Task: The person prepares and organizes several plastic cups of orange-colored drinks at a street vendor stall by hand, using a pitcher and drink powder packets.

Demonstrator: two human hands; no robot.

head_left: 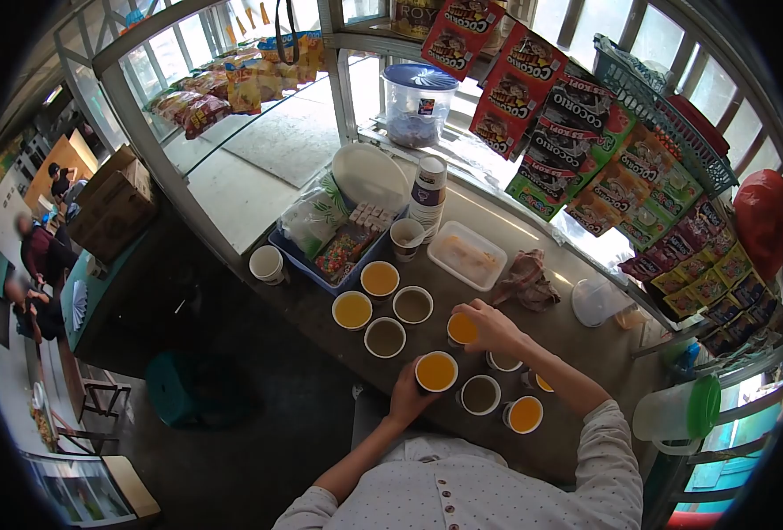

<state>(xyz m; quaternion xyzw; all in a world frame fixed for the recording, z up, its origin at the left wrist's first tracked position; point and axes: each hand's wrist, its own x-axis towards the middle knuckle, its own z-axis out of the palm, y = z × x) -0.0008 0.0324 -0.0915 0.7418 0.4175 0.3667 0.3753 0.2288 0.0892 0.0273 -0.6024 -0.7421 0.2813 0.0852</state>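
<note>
My left hand [409, 397] is wrapped round a paper cup of orange drink [436, 371] near the counter's front edge. Above and to the right, my right hand [490, 328] has its fingers at the rim of another cup of orange drink [463, 329], partly covering it. To the left stand two cups of orange-yellow drink [352, 310] and two of greyish-brown drink [385, 337]. Further cups, one greyish-brown [480, 395] and one orange [525, 414], stand at the right, with two more partly hidden by my right forearm.
A blue basket [307, 265] holds packets. Behind the cups are stacked paper cups [427, 199], a plastic container [467, 255] and a crumpled brown cloth [527, 281]. An empty white cup [268, 264] stands left. Sachet strips hang above. Several people sit far left.
</note>
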